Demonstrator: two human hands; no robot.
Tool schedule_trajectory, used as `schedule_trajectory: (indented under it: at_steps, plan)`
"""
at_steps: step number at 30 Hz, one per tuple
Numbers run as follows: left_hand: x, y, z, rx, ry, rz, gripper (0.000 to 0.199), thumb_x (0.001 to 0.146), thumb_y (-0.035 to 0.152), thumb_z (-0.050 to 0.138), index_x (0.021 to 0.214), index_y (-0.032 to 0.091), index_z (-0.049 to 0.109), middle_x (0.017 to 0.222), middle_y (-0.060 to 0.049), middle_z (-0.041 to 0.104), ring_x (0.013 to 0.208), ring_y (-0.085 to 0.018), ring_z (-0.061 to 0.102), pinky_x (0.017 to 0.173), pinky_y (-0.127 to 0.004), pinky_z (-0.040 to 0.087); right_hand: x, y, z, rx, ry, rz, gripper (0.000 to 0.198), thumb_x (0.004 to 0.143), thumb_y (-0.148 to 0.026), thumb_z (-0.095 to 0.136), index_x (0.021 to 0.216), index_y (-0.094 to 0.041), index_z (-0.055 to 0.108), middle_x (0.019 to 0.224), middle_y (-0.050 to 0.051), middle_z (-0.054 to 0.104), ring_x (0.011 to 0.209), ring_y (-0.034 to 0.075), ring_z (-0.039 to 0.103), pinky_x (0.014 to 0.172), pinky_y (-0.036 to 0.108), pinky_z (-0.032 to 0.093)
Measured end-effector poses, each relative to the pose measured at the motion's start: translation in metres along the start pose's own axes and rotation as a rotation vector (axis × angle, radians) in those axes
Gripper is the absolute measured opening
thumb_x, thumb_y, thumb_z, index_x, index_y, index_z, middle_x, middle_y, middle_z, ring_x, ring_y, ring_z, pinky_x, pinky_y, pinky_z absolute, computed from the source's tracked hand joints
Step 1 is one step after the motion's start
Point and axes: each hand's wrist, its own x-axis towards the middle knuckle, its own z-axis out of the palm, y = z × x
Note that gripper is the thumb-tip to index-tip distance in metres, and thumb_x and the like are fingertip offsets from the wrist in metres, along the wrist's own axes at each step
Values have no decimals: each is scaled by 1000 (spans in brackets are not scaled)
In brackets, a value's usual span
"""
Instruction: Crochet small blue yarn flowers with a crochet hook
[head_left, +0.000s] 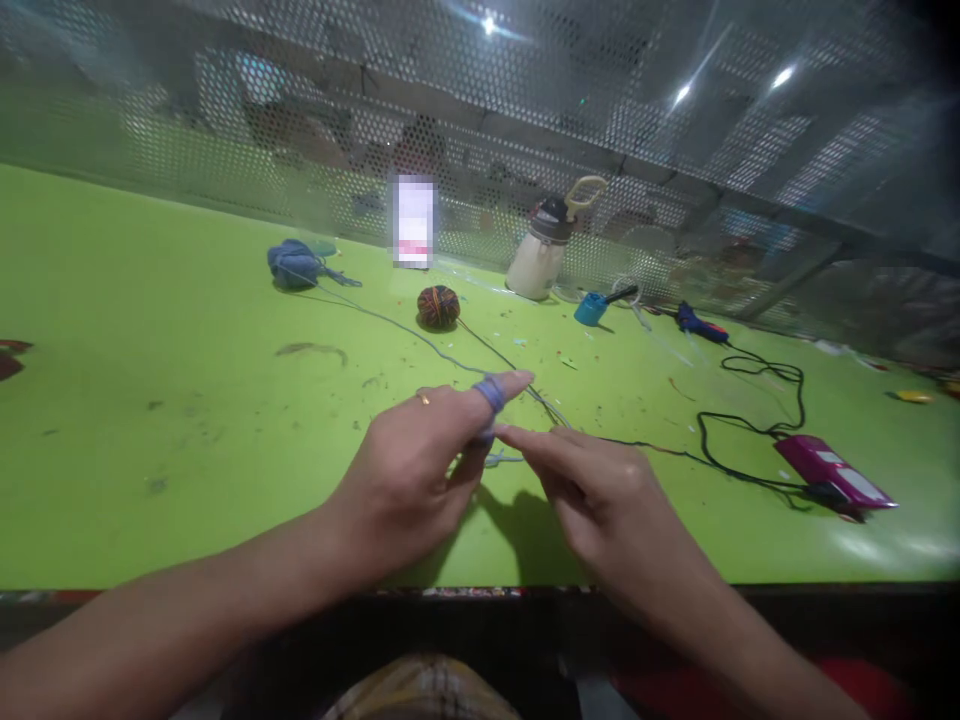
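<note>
Blue-grey yarn (491, 393) is wound in several turns around the fingers of my left hand (420, 455), which is closed with the fingertips pointing right. My right hand (600, 480) is closed too, its index fingertip at the wound yarn just beneath the left fingers. A strand runs from the wraps back to a blue-grey ball of yarn (294, 264) at the far left. Beyond my hands sits a small multicoloured ball of yarn (438, 307), its dark strand trailing toward my right hand. What lies inside my right fingers is partly hidden.
On the green table (187, 400) stand a pale bottle with a dark cap (536, 260) and a blue pot (591, 309). A dark blue glue gun (701, 324), its black cord and a magenta packet (832, 472) lie right. A perforated metal screen (337, 110) borders the back.
</note>
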Motion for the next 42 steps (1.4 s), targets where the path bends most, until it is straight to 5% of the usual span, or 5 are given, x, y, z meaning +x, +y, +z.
schedule_trajectory:
  at_steps: [5,9,15,26,42]
  plan:
    - [-3,3,1,-52,90,-2,61,78,8,68,133,30,57,91,-3,71,88,-21,62,95,-36,45,-4,-10,43,928,315,393,22,87,-26,65,106,-25,76,60,-2,57,47,9,42,43,21,31]
    - [9,10,-5,-447,100,-307,86,70,8,78,145,26,40,73,3,65,76,-17,63,83,-32,52,-6,-19,58,1218,371,446,19,86,-27,68,103,-26,76,60,-3,56,45,6,40,43,20,30]
    - [18,9,-13,-836,-28,-501,94,64,1,81,145,21,39,67,7,65,64,-10,61,69,-22,54,-12,-7,28,547,360,83,28,89,-13,60,108,-27,75,68,0,61,55,12,50,50,25,39]
    - [15,2,-11,-670,-29,-432,80,69,12,83,140,26,48,72,8,65,69,-8,63,72,-18,56,-17,6,-5,-488,199,-379,49,89,2,39,130,-14,62,67,3,51,52,16,43,50,30,28]
    - [15,-4,-11,-673,-282,-516,33,83,15,72,115,24,68,81,4,65,76,-7,59,73,-19,48,-12,13,-9,592,-27,150,32,91,-19,61,113,-41,72,89,-4,74,68,8,60,58,18,44]
